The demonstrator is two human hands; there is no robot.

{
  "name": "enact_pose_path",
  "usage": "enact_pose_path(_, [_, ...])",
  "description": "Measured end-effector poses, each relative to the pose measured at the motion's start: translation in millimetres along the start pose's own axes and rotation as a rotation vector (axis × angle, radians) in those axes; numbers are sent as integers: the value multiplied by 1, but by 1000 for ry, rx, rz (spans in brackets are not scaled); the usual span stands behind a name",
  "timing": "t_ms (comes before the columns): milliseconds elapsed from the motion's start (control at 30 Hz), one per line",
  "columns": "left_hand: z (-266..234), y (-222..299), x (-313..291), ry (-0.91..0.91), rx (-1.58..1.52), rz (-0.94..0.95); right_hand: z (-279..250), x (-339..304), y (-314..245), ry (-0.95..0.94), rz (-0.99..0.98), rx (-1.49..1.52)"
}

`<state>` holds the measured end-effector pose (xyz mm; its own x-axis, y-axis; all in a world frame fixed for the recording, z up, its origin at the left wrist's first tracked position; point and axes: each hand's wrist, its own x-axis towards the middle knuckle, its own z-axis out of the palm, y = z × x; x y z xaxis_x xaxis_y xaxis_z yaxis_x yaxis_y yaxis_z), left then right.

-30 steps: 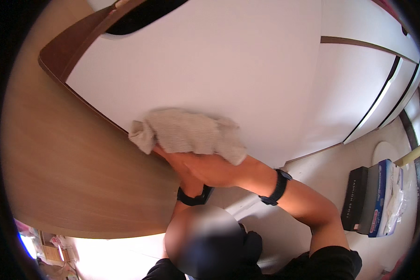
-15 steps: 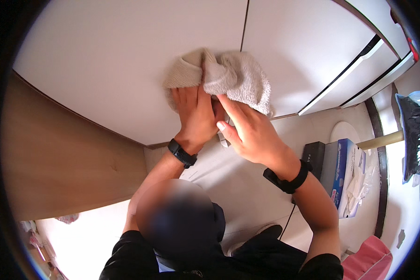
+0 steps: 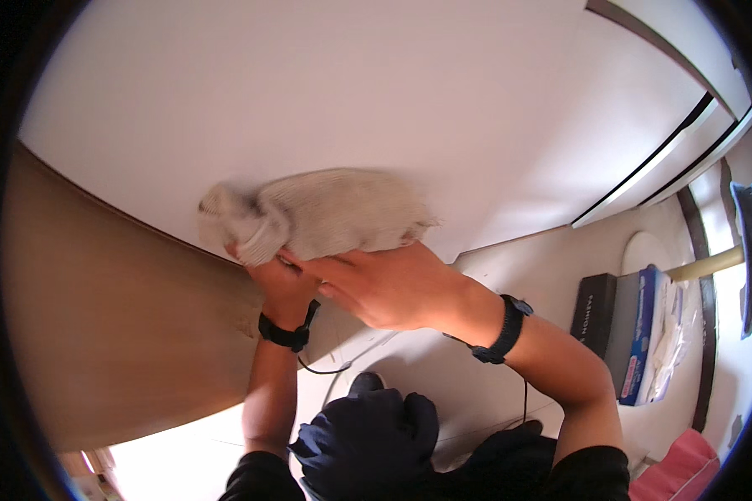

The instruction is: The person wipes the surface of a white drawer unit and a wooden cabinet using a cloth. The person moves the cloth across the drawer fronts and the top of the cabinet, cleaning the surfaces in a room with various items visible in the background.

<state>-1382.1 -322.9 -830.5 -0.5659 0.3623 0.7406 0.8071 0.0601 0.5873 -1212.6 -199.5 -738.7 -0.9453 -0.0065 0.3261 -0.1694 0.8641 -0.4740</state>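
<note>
Beige cloth (image 3: 347, 213) touches left grip (image 3: 286, 292) and right grip (image 3: 384, 288), just beyond both, against white panel (image 3: 376, 92), presumably spread for broad contact; cloth hides fingertips, cannot tell whether clenched

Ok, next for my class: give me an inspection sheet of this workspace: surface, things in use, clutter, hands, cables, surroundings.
Surface: white panel.
Things in use: beige cloth, bunched against the panel.
Clutter: black box beside blue-edged box, right.
Hands: left hand and right hand at the cloth's lower edge; fingers partly hidden.
Cables: thin dark cable near the left wrist.
Surroundings: wood-look panel, left; pink item, lower right.
</note>
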Motion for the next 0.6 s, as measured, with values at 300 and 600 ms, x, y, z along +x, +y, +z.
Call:
enact_pose_path(300, [6, -111, -153, 149, -543, -520, 67, 19, 1, -305, -16, 21])
enact_pose_path(600, [33, 8, -87, -276, 354, 73, 41, -48, 42, 103, -65, -34])
